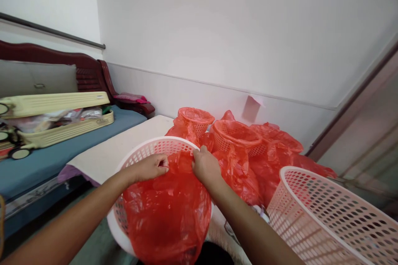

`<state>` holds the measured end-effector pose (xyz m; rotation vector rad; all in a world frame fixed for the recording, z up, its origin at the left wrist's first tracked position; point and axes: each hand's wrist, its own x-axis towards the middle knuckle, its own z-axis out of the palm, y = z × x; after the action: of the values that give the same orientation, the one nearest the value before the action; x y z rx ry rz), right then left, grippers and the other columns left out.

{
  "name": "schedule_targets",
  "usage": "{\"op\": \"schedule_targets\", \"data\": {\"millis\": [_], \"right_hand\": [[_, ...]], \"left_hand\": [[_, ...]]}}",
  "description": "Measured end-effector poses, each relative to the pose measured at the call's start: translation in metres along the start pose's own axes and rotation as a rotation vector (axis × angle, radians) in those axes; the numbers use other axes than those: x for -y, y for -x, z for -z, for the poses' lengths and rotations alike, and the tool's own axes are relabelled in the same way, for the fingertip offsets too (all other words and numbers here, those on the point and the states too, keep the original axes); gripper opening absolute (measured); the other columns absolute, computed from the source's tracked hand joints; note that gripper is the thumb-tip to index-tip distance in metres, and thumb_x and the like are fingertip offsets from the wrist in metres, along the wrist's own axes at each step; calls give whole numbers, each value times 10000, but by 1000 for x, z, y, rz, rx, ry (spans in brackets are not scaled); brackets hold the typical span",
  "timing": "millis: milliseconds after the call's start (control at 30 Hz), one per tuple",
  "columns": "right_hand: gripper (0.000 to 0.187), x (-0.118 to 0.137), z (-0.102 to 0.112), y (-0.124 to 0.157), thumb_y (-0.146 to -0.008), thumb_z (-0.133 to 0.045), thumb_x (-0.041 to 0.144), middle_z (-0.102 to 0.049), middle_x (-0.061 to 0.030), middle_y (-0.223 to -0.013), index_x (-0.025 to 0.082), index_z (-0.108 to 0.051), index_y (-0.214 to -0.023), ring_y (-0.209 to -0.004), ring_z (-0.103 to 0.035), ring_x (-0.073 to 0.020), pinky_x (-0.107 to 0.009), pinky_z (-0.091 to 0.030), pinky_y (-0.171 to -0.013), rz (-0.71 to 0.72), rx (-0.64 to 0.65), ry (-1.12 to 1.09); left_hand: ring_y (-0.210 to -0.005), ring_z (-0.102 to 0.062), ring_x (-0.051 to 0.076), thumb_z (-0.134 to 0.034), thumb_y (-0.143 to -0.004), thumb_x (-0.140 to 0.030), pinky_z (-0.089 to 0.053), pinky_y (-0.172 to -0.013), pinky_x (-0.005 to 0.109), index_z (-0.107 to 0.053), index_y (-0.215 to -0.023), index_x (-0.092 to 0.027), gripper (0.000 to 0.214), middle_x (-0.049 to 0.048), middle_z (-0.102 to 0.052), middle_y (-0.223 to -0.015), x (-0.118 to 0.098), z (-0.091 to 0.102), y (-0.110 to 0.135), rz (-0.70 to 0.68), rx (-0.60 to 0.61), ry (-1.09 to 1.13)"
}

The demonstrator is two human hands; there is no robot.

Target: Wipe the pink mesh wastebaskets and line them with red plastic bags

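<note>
A red plastic bag (168,211) hangs partly inside a round white perforated basket (124,161) and drapes over its near rim. My left hand (152,166) pinches the bag's upper edge at the left. Gripping the same edge a little to the right, my right hand (205,166) is closed near the basket's far rim. The stretch of bag between both hands is bunched and raised. What lies beneath the bag in the basket is hidden.
Two smaller baskets (238,134) lined with red bags stand by the wall, with more red bags (280,161) around them. A large pink basket (336,215) is at the right. An open yellow suitcase (68,128) lies on the blue bed (130,118) at left.
</note>
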<state>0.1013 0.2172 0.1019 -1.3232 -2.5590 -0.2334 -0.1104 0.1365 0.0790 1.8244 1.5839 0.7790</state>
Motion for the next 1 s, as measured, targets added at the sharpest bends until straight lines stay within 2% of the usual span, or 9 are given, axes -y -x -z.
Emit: {"op": "schedule_targets", "data": {"millis": [67,167,267,400,533,667,800,900,1000], "right_hand": [[227,0,0,-2,-882,-446,177,-588,-116,-1000,162,-625,-1021,-810,-646,-236,-308,-456,-623,-2,0,-5],[218,0,-1,-3,-886,-454,201,-591,-115,-990,163,-630,-1010,-793,-651,-233,-300,-451,-610,-7,-6,-11],[218,0,-2,-3,-897,-451,220,-591,-109,-982,169,-628,-1013,-777,-653,-220,-293,-447,-607,0,-13,-16],[212,-1,-1,-4,-901,-452,224,-594,-107,-988,169,-630,-1002,-768,-655,-212,-290,-446,-609,8,-8,-18],[210,-1,0,-4,-900,-457,226,-593,-113,-998,166,-626,-1009,-774,-658,-217,-296,-446,-606,9,0,-15],[215,-1,-1,-4,-900,-450,226,-595,-108,-998,171,-625,-1011,-765,-656,-213,-296,-443,-604,11,3,-11],[217,-3,-2,-4,-895,-442,222,-598,-98,-987,174,-623,-1004,-748,-650,-201,-287,-436,-602,10,1,-5],[224,-5,-2,-2,-880,-429,178,-595,-97,-988,173,-618,-1001,-747,-644,-198,-287,-430,-601,10,0,-1],[261,-5,-2,-1,-847,-415,104,-593,-95,-989,174,-612,-1003,-729,-635,-186,-283,-420,-595,13,6,-3]], "left_hand": [[-683,-492,149,-523,-728,-322,-374,-632,278,-408,-730,-225,150,-20,-534,-732,-3,1,0,8,-40,58],[-639,-490,135,-554,-740,-339,-376,-602,269,-408,-747,-224,186,-27,-536,-721,-11,4,4,9,-28,130],[-642,-457,122,-558,-805,-465,-361,-611,262,-463,-743,-205,283,-32,-509,-704,-18,8,9,5,-5,161],[-602,-447,124,-412,-865,-620,-346,-566,269,-509,-804,-193,442,-13,-538,-715,-18,9,12,71,74,160],[-546,-413,121,-517,-786,-657,-302,-514,268,-537,-770,-192,466,-21,-516,-657,-10,5,11,139,163,79],[-559,-442,133,-659,-683,-589,-318,-527,265,-592,-711,-187,408,-19,-535,-619,-6,3,12,165,281,12],[-610,-469,146,-742,-587,-430,-328,-545,260,-606,-738,-183,320,-14,-578,-670,-8,2,13,186,294,-52],[-605,-495,160,-706,-559,-305,-332,-526,264,-610,-742,-182,240,-10,-598,-672,-8,1,14,211,294,-71],[-513,-479,154,-595,-565,-229,-300,-466,266,-590,-631,-185,80,-20,-538,-554,-5,1,13,246,279,-57]]}}
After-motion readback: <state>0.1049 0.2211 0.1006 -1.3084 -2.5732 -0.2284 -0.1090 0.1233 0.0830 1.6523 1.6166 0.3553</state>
